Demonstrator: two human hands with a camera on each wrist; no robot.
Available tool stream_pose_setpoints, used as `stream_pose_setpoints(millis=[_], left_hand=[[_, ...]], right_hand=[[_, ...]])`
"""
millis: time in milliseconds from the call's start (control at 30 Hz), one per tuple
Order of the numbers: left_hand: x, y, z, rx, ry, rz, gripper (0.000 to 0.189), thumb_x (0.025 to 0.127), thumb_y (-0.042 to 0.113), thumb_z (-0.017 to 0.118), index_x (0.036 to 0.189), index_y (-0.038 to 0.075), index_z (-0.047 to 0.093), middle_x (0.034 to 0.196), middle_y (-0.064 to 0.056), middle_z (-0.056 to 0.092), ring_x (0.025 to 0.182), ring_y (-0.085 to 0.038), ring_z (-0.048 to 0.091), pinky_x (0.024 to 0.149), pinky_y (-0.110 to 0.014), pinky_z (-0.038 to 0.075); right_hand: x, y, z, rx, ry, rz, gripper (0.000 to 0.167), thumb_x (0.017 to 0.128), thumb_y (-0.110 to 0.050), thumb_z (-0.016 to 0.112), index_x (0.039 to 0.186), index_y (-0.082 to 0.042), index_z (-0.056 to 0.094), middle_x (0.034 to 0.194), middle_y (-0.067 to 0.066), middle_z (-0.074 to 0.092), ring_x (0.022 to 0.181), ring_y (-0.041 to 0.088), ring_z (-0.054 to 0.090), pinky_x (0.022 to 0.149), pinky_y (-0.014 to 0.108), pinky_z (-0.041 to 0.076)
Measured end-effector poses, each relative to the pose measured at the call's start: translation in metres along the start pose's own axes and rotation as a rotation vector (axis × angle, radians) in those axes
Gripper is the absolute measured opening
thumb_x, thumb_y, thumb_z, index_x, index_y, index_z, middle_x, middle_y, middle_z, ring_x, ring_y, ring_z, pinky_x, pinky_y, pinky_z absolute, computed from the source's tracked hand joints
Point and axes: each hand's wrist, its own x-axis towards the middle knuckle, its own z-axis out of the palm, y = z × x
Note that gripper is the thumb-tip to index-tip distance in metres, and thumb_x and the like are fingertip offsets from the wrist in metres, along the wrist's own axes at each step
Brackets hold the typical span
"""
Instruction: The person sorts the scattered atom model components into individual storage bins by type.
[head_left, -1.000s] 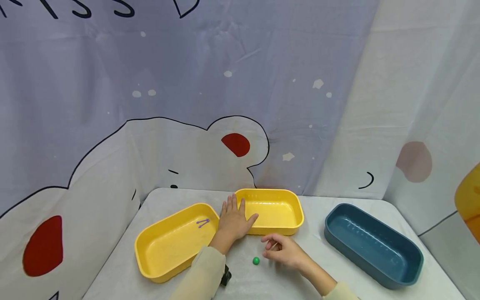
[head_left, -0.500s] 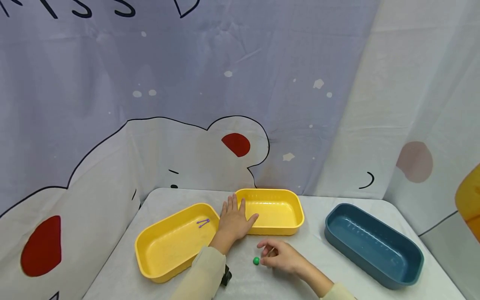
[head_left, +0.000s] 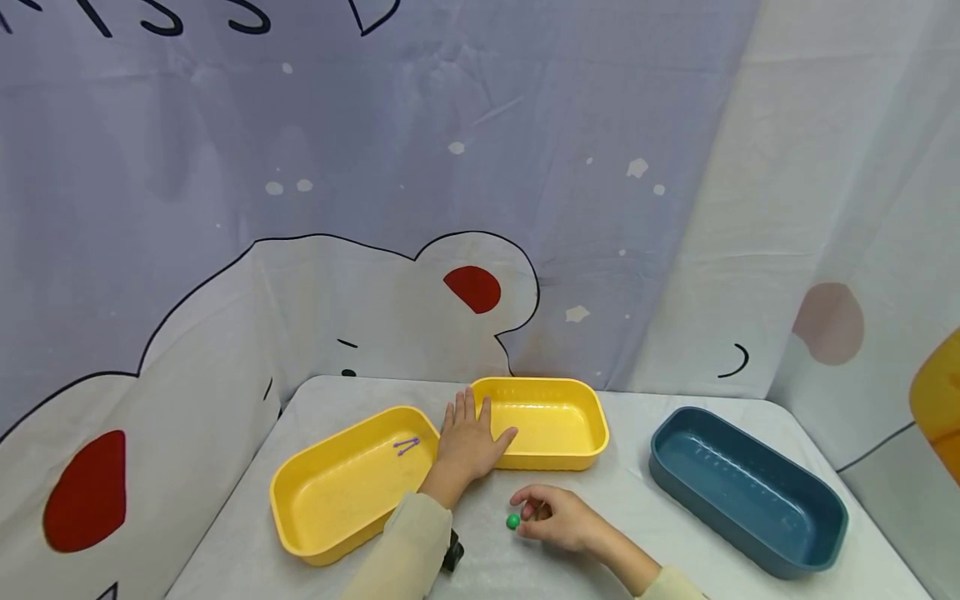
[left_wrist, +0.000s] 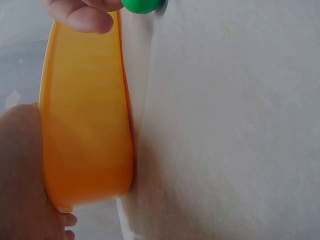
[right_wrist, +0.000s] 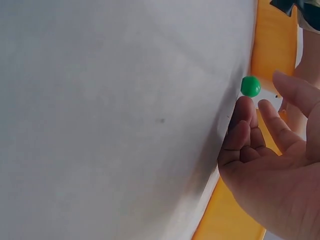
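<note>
A small green ball (head_left: 513, 522) lies on the white-covered table, just left of my right hand (head_left: 564, 518). In the right wrist view the green ball (right_wrist: 251, 86) sits just beyond the fingertips of my right hand (right_wrist: 272, 145). Thumb and forefinger are apart, the other fingers bend loosely, and none of them grips the ball. My left hand (head_left: 468, 446) rests, fingers extended, on the left end of the back yellow tray (head_left: 551, 460). The left wrist view has that hand (left_wrist: 22, 172) against the rim of the yellow tray (left_wrist: 87, 115).
On the left stands another yellow tray (head_left: 330, 508) with a thin purple forked piece (head_left: 407, 446) near its far end. To the right lies a dark blue tray (head_left: 750, 492), set at a slant. Behind the table hangs a printed cloth (head_left: 420, 167).
My right hand has moved left and slightly down, until its fingers are beside the green ball. The left hand, trays and ball stay where they were.
</note>
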Motion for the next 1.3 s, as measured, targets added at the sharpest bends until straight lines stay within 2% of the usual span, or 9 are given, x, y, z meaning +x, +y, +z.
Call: stream_pose_setpoints(millis=[467,867,1300], left_hand=[[0.000,-0.001,0.000,0.009,-0.003,0.003,0.088,0.099,0.072,0.031,0.160,0.009,0.029,0.168,-0.023,0.010,0.156,-0.038,0.008,0.126,-0.051,0.005],[0.000,0.000,0.000,0.001,0.001,0.005,0.087,0.099,0.071,0.032,0.160,0.009,0.031,0.167,-0.024,0.011,0.156,-0.038,0.008,0.126,-0.051,0.005],[-0.001,-0.001,-0.001,-0.001,0.003,0.011,0.087,0.099,0.071,0.033,0.159,0.008,0.031,0.167,-0.024,0.011,0.156,-0.038,0.008,0.126,-0.051,0.007]], right_hand=[[0.006,0.003,0.005,-0.117,0.008,-0.037,0.025,0.085,-0.015,0.082,0.108,-0.013,0.072,0.088,-0.002,0.063,0.073,0.004,0.052,0.066,0.022,0.044],[0.011,0.003,0.007,-0.168,-0.007,-0.038,0.025,0.083,-0.018,0.084,0.105,-0.014,0.073,0.086,-0.007,0.060,0.076,0.004,0.051,0.070,0.023,0.042],[0.009,-0.001,0.008,-0.198,0.015,-0.042,0.014,0.083,-0.012,0.082,0.094,-0.014,0.075,0.079,-0.010,0.059,0.076,0.005,0.050,0.071,0.024,0.041]])
